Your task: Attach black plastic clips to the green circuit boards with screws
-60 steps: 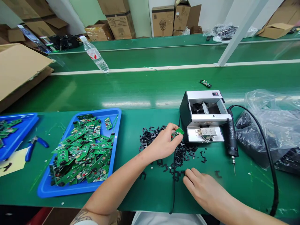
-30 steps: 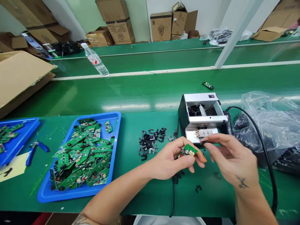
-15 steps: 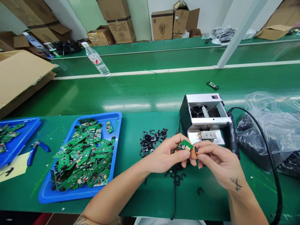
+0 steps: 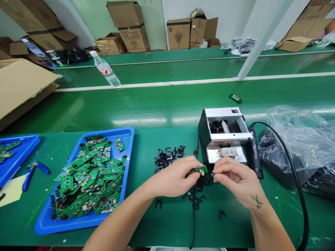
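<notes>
Right of centre, a board is held by the left hand, its exposed end now near a dark piece pinched in the right hand; contact cannot be told. Nearby: black clips, machine. Lower left: tray.

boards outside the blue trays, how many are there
2: one board in the left hand, and a second board on the green surface beyond the machine. The left hand or the black clips may hide more.
</notes>
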`<action>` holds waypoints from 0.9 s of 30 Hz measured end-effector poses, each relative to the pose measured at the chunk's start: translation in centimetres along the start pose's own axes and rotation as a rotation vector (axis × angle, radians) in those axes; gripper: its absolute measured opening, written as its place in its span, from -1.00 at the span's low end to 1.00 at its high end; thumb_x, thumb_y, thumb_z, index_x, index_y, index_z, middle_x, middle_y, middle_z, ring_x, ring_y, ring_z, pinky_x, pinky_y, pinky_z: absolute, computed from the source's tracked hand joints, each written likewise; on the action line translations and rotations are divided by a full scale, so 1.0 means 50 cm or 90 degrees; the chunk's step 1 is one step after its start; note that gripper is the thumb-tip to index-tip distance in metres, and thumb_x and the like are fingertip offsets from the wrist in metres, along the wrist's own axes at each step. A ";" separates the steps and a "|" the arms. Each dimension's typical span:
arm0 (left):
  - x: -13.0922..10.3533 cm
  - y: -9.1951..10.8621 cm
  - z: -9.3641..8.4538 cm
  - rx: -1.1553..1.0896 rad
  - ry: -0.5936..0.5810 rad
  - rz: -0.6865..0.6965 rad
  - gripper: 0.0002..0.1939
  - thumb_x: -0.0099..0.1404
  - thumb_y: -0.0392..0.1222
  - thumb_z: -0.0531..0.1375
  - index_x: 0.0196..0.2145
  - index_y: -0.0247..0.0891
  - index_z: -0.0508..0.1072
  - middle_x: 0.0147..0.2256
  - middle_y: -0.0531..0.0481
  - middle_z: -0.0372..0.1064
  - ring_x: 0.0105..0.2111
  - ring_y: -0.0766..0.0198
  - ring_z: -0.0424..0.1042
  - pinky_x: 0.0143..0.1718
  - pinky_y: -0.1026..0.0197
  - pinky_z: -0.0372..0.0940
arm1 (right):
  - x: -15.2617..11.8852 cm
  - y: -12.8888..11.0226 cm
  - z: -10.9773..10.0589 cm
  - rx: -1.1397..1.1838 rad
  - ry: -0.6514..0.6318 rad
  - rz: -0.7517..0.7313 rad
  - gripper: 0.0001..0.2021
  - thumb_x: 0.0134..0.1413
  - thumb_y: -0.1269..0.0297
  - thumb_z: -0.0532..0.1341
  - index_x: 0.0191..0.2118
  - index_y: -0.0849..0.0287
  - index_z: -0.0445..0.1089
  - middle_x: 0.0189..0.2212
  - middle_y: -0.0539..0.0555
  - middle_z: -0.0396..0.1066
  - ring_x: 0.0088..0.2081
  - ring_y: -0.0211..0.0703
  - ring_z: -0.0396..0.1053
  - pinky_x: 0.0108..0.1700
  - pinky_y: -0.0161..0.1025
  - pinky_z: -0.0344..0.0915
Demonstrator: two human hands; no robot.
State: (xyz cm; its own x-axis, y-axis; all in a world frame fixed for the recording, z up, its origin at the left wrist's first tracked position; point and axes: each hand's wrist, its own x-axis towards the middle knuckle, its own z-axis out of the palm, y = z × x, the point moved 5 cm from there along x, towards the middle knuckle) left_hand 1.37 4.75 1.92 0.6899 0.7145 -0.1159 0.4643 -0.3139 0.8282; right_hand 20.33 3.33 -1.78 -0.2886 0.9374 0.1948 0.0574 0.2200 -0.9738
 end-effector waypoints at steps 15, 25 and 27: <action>-0.003 -0.009 0.001 -0.079 0.056 -0.061 -0.95 0.44 -0.21 0.15 -0.20 -0.22 0.38 -0.23 0.03 0.43 -0.22 0.24 0.38 -0.22 0.25 0.21 | -0.007 0.004 -0.004 -0.249 -0.009 0.064 -0.86 0.23 0.18 0.29 -0.30 0.10 0.52 -0.34 0.05 0.58 -0.33 -0.16 0.52 -0.24 -0.29 0.49; 0.000 -0.012 0.005 -0.051 0.052 -0.047 -0.95 0.45 -0.23 0.14 -0.19 -0.22 0.38 -0.23 0.02 0.42 -0.21 0.23 0.37 -0.19 0.23 0.21 | -0.012 -0.026 -0.002 -0.332 0.037 0.009 -0.90 0.22 0.25 0.29 -0.32 0.07 0.51 -0.39 -0.02 0.57 -0.39 -0.20 0.51 -0.32 -0.31 0.41; 0.001 -0.013 0.006 -0.055 0.052 -0.042 -0.94 0.46 -0.22 0.14 -0.19 -0.22 0.38 -0.21 0.01 0.42 -0.19 0.22 0.38 -0.17 0.22 0.22 | -0.012 -0.030 -0.001 -0.342 0.039 0.003 -0.90 0.23 0.25 0.29 -0.33 0.07 0.51 -0.40 -0.01 0.56 -0.40 -0.20 0.50 -0.35 -0.30 0.40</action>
State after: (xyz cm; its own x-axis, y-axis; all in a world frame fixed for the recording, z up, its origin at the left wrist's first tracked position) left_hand 1.27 4.80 1.21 0.6102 0.7815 -0.1302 0.4551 -0.2112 0.8650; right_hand 20.48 2.43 -0.42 -0.2322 0.9492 0.2122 0.5433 0.3076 -0.7812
